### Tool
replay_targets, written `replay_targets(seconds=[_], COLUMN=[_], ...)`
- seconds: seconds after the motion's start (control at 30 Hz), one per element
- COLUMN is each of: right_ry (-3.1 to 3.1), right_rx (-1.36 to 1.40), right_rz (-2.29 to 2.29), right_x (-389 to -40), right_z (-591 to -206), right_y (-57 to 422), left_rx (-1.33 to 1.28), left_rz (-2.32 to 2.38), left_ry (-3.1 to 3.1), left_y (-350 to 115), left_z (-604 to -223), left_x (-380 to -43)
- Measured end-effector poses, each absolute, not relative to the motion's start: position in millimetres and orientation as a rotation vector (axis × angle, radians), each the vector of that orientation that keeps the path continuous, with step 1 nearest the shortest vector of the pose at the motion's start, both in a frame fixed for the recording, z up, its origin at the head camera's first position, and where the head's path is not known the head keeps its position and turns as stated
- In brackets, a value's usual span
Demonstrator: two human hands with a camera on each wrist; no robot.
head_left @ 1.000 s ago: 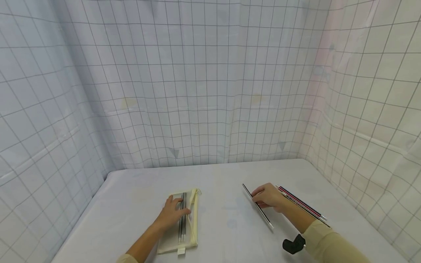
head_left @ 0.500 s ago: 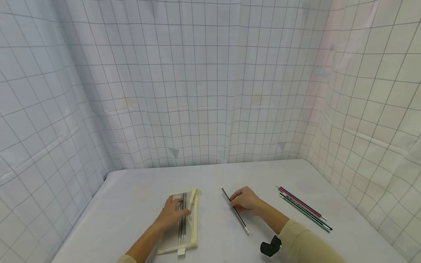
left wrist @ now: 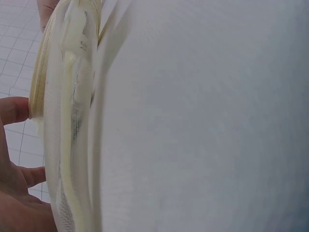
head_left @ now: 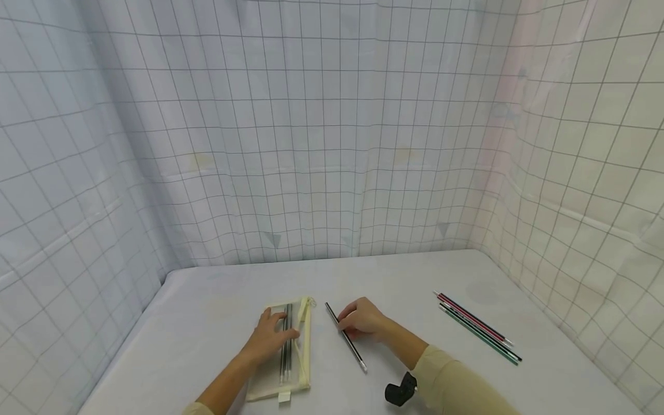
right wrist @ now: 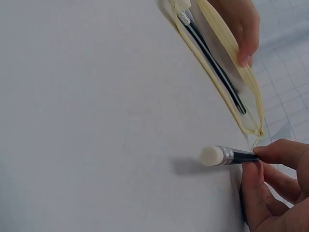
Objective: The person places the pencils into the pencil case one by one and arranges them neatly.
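My left hand point(head_left: 264, 343) grips the upper side of a see-through mesh pencil pouch point(head_left: 306, 363) with pale yellow edging, lying left of centre on the table. In the right wrist view the pouch's zip side gapes, the left thumb point(right wrist: 245, 53) on its raised edge. Dark pencils point(right wrist: 219, 72) with white eraser ends lie inside. Just right of the pouch, my right hand point(head_left: 365, 318) pinches a black pencil point(head_left: 355, 350) between thumb and fingers. Its white eraser point(right wrist: 212, 156) points toward me, and its other end slants away to the left.
Several loose pencils, red-and-black ones point(head_left: 474, 318) and green ones point(head_left: 479, 334), lie side by side on the right of the white table point(head_left: 394, 276). A black wrist device point(head_left: 400, 391) sits by the right sleeve. Grid-patterned cloth point(head_left: 332, 144) hangs around the back and sides.
My right hand has carried the black pencil leftward from beside the loose pencils to near the pouch. The left hand has stayed on the pouch.
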State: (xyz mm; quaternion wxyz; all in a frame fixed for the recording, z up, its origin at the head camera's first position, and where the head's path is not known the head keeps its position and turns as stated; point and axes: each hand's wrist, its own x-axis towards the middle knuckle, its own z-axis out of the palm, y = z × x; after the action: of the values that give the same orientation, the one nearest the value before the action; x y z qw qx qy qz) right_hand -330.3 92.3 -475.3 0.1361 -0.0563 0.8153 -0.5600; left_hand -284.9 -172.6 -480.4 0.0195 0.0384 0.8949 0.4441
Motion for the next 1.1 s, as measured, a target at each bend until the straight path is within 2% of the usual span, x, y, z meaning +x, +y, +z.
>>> replay_targets(seconds=[1.1], right_ry=[2.353], right_rx=[-0.088], right_rz=[-1.635], right_x=[-335.3], right_z=[-465.4], right_y=[-8.3], left_rx=[0.108], left_rz=[1.359], left_ry=[2.772], left_y=[-173.2], left_z=[-480.4], left_x=[-288.6])
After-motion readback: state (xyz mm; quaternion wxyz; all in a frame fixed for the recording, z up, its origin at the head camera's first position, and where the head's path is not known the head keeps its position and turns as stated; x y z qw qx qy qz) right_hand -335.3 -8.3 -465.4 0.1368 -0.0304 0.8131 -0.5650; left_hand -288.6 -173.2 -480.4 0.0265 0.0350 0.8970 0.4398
